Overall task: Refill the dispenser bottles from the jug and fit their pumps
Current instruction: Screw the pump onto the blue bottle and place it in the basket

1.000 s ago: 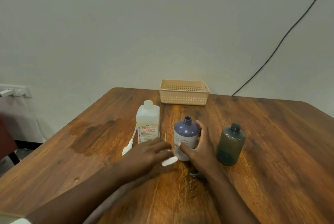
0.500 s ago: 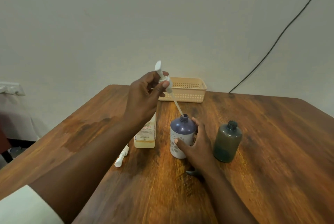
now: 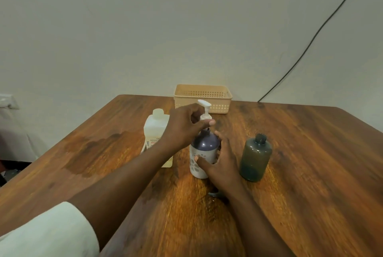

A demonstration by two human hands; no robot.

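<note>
Wood-grain table (image 3: pixel 300 173) fills the lower frame; its far edge meets the wall, and its left edge runs diagonally toward the near left. Bare wood lies open to the right of the dark green bottle (image 3: pixel 255 158) and across the near centre between the forearms. Purple bottle (image 3: pixel 204 153) stands upright near table centre, long axis vertical, neck up. Right hand (image 3: pixel 222 163) wraps its side, thumb across the front label, fingers curled round the far side. Left hand (image 3: pixel 186 126) pinches the collar of the white pump (image 3: pixel 204 109) between thumb and fingers just above the bottle neck; pump axis is near vertical, nozzle pointing up and left. Whether the collar is seated on the neck cannot be told: the thumb covers the joint, and the dip tube is out of sight. Jug (image 3: pixel 154 130), translucent white with pale yellow liquid low down, stands upright just left of the purple bottle, its right half hidden by the left forearm; label text is unreadable. Dark green bottle stands upright, uncapped, near the right hand but apart from it. Beige basket (image 3: pixel 203 99) sits at the far edge. A small dark object below the right wrist is too hidden to identify. Black cable (image 3: pixel 310 43) runs down the wall.
</note>
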